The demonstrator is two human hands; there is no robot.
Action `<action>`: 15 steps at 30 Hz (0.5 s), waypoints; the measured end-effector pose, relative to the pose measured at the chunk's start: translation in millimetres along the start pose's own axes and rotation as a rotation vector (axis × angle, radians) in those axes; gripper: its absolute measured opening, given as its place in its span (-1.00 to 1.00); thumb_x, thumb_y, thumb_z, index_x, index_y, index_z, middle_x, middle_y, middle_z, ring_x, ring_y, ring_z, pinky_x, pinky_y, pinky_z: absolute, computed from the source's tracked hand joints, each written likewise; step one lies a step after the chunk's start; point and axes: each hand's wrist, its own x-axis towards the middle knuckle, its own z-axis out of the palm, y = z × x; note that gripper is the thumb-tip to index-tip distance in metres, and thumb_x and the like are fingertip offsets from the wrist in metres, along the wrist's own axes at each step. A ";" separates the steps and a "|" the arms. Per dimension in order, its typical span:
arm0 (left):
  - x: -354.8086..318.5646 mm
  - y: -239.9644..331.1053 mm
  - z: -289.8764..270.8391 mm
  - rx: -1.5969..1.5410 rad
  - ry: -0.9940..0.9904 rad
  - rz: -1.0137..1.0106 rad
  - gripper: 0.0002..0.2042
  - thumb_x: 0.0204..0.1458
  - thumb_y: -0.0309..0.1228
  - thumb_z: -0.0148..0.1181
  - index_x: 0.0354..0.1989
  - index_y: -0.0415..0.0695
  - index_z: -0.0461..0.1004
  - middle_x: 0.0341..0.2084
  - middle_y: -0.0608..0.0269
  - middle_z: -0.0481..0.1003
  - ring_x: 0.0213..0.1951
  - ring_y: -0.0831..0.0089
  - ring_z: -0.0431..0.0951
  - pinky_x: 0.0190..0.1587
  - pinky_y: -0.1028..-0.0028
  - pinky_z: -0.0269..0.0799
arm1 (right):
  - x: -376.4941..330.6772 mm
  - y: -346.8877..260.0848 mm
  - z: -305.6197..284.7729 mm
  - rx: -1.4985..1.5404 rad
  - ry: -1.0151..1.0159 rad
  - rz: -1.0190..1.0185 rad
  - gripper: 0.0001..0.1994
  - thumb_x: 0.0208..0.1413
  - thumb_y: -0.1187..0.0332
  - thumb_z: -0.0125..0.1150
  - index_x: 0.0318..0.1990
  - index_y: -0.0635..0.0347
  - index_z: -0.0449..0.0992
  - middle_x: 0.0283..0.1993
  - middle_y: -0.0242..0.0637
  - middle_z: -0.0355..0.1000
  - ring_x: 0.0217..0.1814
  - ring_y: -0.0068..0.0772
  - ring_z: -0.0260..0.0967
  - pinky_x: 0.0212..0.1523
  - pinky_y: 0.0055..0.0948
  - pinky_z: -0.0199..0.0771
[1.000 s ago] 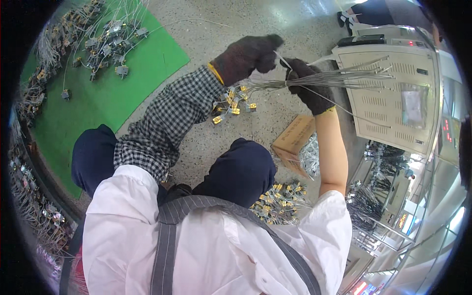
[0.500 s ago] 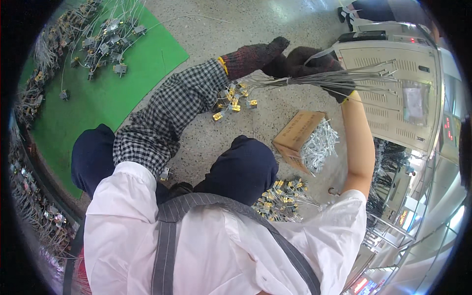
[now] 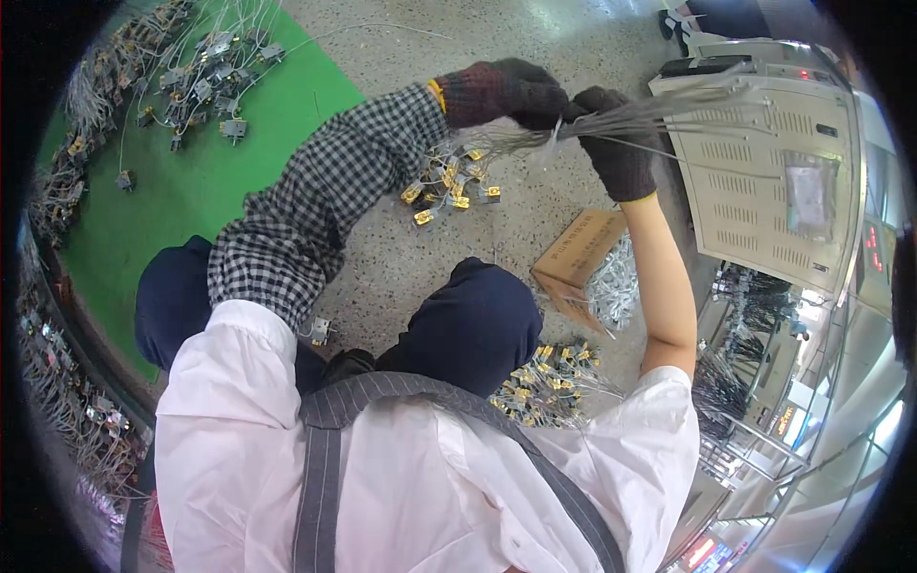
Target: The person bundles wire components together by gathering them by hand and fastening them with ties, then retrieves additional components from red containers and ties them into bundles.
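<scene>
We are holding a bundle of grey wires (image 3: pixel 702 122) far out over the speckled floor (image 3: pixel 396 310), right of the middle. Our right hand (image 3: pixel 616 143), in a dark glove, is clamping the bundle, its fingers curling in on the wires; the loose ends are fanning out to the right, in front of a beige cabinet (image 3: pixel 764 172). Our left hand (image 3: pixel 521 93), also gloved, is bending its fingers in just beside the right one, near a pale tie (image 3: pixel 553 139) at the bundle's waist. We are not making out whether that left grip is pinched together or what it is holding, as the glove is hiding the fingertips.

The bundle's left end is running to a cluster of gold and grey connectors (image 3: pixel 454 186), lying below the left wrist; we are not able to tell whether they are touching the floor. Nearer and to the right, a cardboard box (image 3: pixel 578 250) is standing with pale strips (image 3: pixel 614 286) showing in its opening. Nearer again, beside our right knee (image 3: pixel 473 325), more connectors are lying in a pile (image 3: pixel 549 382). Far left, a green mat (image 3: pixel 253 177) is carrying further wired parts (image 3: pixel 215 81).
</scene>
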 end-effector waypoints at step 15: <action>-41.4 -26.2 18.9 0.933 -0.215 -0.091 -0.09 -0.34 0.07 0.41 0.26 0.04 0.17 0.19 0.07 0.22 0.19 0.08 0.25 0.20 0.21 0.17 | 18.7 -51.3 -37.8 0.382 0.487 -0.125 -0.88 -0.04 0.51 0.17 -0.29 0.17 0.49 -0.44 -0.37 0.42 -0.32 -0.41 0.40 -0.28 -0.35 0.38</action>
